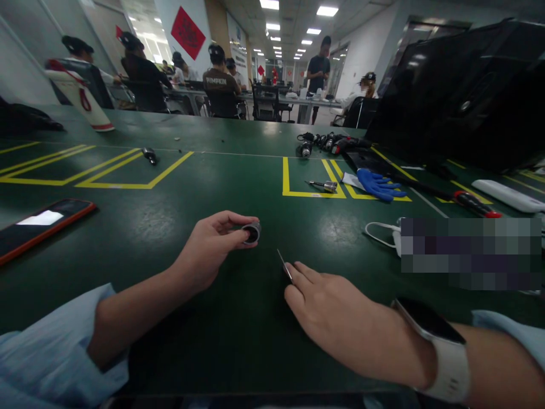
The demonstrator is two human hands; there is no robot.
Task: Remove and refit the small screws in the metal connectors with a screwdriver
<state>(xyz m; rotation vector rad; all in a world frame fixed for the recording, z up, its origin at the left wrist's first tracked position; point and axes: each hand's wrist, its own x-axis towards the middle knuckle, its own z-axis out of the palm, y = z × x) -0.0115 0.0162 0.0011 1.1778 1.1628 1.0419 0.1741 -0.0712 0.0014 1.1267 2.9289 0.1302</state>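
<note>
My left hand [213,244] is closed around a small round metal cylinder [252,233], pinched between thumb and fingers, its dark hollow end facing me. To its right, my right hand [323,301] is closed on a thin metal tool [284,264], whose slim tip sticks out toward the upper left. Most of that tool is hidden by the fingers, so its exact kind does not show. Tip and cylinder are apart. Both hands are over the green table [191,352], near its front edge.
Beyond my hands, a slender tool with a metal end [323,186] lies inside yellow tape, beside a blue glove [377,183]. A red-and-black screwdriver [474,203] and a monitor [464,96] are at right. A phone [42,227] lies left; a white cup [85,102] stands behind. People sit farther back.
</note>
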